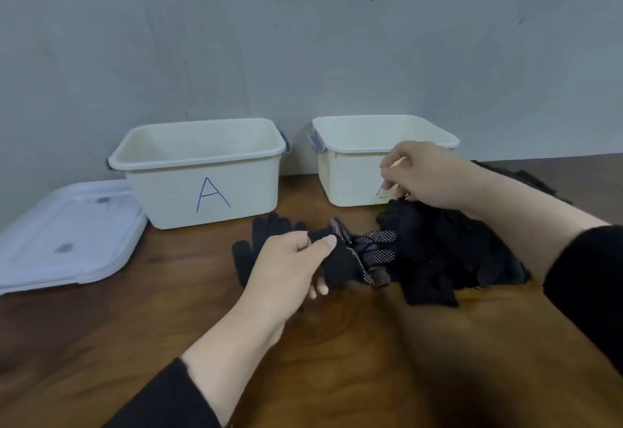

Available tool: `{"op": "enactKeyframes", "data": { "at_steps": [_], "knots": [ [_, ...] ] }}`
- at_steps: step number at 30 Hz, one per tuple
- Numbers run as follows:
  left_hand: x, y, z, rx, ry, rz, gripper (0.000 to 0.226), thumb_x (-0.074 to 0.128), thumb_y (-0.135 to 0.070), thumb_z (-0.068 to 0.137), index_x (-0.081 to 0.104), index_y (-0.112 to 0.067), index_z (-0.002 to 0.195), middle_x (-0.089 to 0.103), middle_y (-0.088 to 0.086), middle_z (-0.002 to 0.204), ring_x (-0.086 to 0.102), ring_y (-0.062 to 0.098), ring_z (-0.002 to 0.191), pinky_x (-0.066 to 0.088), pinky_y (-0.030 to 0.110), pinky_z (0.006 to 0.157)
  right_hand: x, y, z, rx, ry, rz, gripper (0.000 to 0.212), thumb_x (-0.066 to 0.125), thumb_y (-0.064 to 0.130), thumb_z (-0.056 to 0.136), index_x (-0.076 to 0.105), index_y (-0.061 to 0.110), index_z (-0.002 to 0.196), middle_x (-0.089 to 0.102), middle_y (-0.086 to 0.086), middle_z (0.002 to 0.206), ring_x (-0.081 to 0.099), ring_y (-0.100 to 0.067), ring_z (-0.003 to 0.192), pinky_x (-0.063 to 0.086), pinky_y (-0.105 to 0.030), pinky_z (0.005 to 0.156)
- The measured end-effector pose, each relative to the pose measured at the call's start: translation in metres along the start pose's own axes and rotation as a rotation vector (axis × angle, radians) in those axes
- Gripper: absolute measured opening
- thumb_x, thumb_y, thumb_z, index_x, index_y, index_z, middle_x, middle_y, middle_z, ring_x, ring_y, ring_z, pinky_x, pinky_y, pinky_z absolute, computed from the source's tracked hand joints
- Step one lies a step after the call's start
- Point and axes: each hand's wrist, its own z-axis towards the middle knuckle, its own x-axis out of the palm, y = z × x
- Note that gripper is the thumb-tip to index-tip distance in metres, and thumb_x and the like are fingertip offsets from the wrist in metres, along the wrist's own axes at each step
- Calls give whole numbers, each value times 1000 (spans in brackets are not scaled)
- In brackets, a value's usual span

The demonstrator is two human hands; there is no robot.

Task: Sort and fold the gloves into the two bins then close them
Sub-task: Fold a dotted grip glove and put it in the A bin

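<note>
Two open cream bins stand at the back of the wooden table: one marked A (202,174) on the left, a second bin (350,164) on the right whose mark is hidden by my hand. A heap of black gloves (448,252) lies in front of the right bin. My left hand (290,265) pinches a black glove with white dots (354,259) at the heap's left edge. A plain black glove (266,228) lies flat just behind that hand. My right hand (428,174) hovers over the heap's back with fingers curled; what they hold is unclear.
Two translucent white lids (67,235) lie stacked on the table left of bin A. A grey wall runs right behind the bins. Bare wood table (354,343) spreads across the foreground. More dark fabric (526,178) shows behind my right forearm.
</note>
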Motion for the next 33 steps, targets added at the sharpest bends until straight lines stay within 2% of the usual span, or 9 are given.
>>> {"op": "enactKeyframes", "data": {
  "at_steps": [3,7,10,12,14,16,22,28,33],
  "knots": [
    [-16,11,-2,-26,-54,114,47,62,-36,95,41,-11,61,55,10,48,47,19,44,38,27,56,19,8,-7,-91,-18,5,12,58,31,94,68,25,90,73,10,82,70,-9,75,59,-40,83],
    [-23,18,-1,59,-132,156,46,65,-33,93,42,-5,65,46,12,55,46,12,46,34,19,50,44,12,-25,-185,79,-129,10,63,37,92,68,30,86,68,15,76,62,1,70,48,-22,72],
    [-19,19,-2,120,-122,88,47,65,-34,93,37,-8,65,34,6,62,32,14,59,26,30,59,56,10,-33,-181,162,-126,8,65,41,93,69,34,92,64,29,69,59,10,66,41,-9,64],
    [-16,19,-4,150,-111,21,44,63,-35,94,42,-7,67,35,9,65,32,19,63,27,35,60,61,9,-39,-193,210,-107,11,66,42,94,69,36,103,65,35,79,60,16,75,41,-6,71],
    [-16,19,-3,169,-96,-35,39,60,-42,93,56,-6,77,49,21,73,43,33,66,40,45,60,66,10,-42,-207,251,-95,24,66,44,94,65,38,117,68,27,104,62,13,90,45,-10,84],
    [-16,18,-3,172,-78,-64,37,56,-47,90,65,-11,88,60,26,90,58,43,82,51,62,78,69,11,-42,-211,251,-97,32,66,46,93,61,40,125,66,21,115,64,9,93,48,-12,88],
    [-16,15,-6,166,-61,-131,26,55,-34,98,72,-15,94,65,23,99,59,44,103,46,66,94,72,15,-44,-195,267,29,57,67,48,91,51,36,144,69,17,119,66,5,101,53,-27,99],
    [-24,6,-5,163,-5,-200,22,53,-19,102,74,-24,102,75,6,95,71,22,94,58,48,88,65,25,-39,-235,207,-29,41,68,35,94,57,39,134,62,18,83,60,1,68,46,-11,67],
    [-28,-7,1,195,-56,-244,11,63,-12,96,71,-19,99,75,-1,84,70,11,79,53,23,65,57,42,-35,-290,86,-105,6,76,30,87,71,32,90,60,7,106,57,-2,96,37,-7,78]
  ]
}}
